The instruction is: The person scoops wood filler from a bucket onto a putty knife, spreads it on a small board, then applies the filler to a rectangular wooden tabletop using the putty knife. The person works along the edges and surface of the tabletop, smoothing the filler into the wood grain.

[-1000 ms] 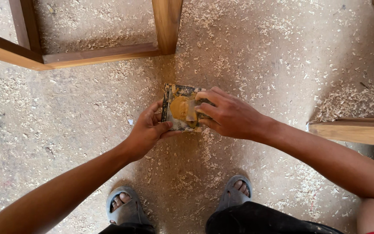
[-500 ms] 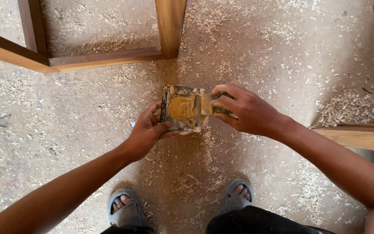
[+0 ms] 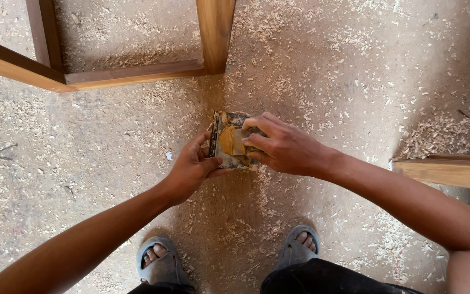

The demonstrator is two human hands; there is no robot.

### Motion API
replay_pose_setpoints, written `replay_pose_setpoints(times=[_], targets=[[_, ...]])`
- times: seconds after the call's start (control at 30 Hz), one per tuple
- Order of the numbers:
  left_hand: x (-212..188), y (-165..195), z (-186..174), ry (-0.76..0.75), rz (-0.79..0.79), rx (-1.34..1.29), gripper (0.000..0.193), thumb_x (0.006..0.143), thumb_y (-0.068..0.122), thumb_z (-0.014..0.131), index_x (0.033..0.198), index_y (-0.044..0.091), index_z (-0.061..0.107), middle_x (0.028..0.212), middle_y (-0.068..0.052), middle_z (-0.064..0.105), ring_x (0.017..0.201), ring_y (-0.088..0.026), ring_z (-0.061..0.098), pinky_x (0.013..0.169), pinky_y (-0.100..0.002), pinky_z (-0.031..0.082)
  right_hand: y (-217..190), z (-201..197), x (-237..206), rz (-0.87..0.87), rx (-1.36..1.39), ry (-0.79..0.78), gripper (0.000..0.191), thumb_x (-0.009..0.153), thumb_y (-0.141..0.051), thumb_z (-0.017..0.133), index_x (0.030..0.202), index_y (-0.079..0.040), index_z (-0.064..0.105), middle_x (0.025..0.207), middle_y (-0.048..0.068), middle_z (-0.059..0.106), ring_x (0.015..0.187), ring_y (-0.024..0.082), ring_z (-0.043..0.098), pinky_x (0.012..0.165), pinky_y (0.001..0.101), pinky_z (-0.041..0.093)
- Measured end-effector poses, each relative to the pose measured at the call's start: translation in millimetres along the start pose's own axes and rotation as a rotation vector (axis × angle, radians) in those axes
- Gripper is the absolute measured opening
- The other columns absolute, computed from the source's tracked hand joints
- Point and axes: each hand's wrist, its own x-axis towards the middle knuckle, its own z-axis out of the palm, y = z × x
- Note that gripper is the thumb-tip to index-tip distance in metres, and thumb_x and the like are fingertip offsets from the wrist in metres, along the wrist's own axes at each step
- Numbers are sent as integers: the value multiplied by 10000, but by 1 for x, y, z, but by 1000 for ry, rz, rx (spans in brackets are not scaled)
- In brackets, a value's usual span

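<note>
A small flat board (image 3: 229, 140), dark at the edges and smeared with a yellow-brown paste, was held above the floor (image 3: 354, 71) in the middle of the view. The left hand (image 3: 191, 169) was closed on the left edge of the board, with the thumb laid on the upper face and the fingers hidden under it. The right hand (image 3: 281, 146) was bent over the right side of the board, and its fingertips were pressed on a pale, flat piece lying in the paste; what this piece was could not be told. The ground was seen to be rough concrete or packed earth, grey-brown, and it was covered nearly everywhere with pale wood shavings and sawdust, thicker at the upper middle and at the right. A wooden frame (image 3: 131, 73) of brown bars was placed on the floor at the upper left, with one upright post just above the board. A plank end (image 3: 452, 171) was seen at the right edge, beside a heap of shavings. Two feet in grey sandals (image 3: 161, 267) were planted on the floor below the hands, well apart from the frame.
</note>
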Motion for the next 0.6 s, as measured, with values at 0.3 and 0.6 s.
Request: replay_pose_setpoints(times=[0.3, 0.6], targets=[[2, 2, -6, 44, -34, 31, 594, 954, -67, 494, 1509, 40, 314, 1144, -171, 680, 1044, -242, 717, 902, -316, 658, 10, 8, -13, 14, -7, -9, 209, 933, -201, 716, 996, -4, 686, 1255, 183, 573, 1077, 274, 615, 903, 363, 612], [1, 5, -9, 61, -26, 41, 526, 965, -66, 481, 1465, 40, 355, 1137, -161, 695, 1048, -240, 730, 912, -309, 660, 19, 0, -22, 66, -16, -9, 213, 948, -234, 716, 989, -27, 682, 1224, 171, 600, 1061, 283, 626, 876, 383, 616]])
